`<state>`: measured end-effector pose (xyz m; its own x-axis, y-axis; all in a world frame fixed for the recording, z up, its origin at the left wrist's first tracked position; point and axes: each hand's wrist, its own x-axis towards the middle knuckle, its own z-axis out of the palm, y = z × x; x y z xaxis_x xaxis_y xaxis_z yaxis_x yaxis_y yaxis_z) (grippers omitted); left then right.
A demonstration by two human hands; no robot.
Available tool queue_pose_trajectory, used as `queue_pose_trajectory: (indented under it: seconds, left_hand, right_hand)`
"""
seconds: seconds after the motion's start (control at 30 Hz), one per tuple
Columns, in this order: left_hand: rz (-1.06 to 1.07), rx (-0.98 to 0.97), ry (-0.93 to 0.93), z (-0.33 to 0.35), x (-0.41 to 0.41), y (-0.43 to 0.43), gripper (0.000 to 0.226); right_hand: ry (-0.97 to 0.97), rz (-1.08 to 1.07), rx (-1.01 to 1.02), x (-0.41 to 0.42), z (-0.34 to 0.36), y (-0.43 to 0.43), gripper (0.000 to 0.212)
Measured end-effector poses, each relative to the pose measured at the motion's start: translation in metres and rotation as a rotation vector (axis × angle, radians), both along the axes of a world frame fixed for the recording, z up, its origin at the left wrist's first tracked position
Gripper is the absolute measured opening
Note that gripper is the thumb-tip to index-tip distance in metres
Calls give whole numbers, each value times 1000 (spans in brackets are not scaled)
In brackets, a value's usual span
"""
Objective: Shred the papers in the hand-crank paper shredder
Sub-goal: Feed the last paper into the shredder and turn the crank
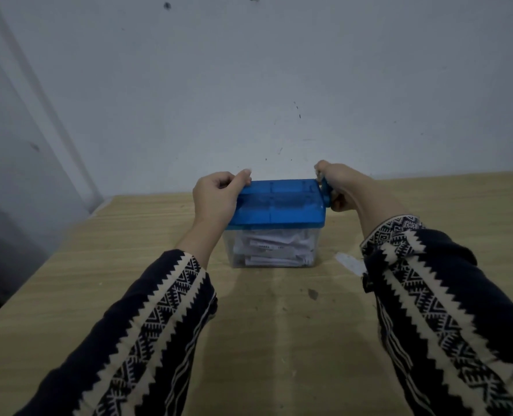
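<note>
A big pale wall (249,85) fills the top of the frame. A wooden worktop (279,340) fills the bottom half. In the middle sits the shredder (274,219). It has a blue lid (282,199) and a clear box (234,256) with white strips (273,247) inside. The left hand (216,199) curls over the lid's left end and holds it. The right hand (348,187) is wrapped round the small blue crank (326,193). The crank sticks out of the lid's right end, so that hand should turn it. A little paper scrap (349,262) lies just right of the box.
</note>
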<state>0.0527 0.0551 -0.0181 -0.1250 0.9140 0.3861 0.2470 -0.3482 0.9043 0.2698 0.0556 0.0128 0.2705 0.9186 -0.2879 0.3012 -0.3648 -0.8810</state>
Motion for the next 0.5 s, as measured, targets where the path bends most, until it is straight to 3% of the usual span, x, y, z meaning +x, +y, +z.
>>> queue_pose_trajectory:
  seconds: [0.2, 0.33, 0.5]
  left_hand:
    - [-2, -4, 6, 0, 1, -3, 23]
    - [-1, -12, -8, 1, 2, -6, 22]
    - [13, -13, -26, 1, 1, -5, 22]
  right_hand:
    - [-98, 45, -132, 4, -7, 3, 26]
    - [28, 46, -202, 11, -22, 9, 23]
    - [63, -17, -135, 11, -32, 14, 28]
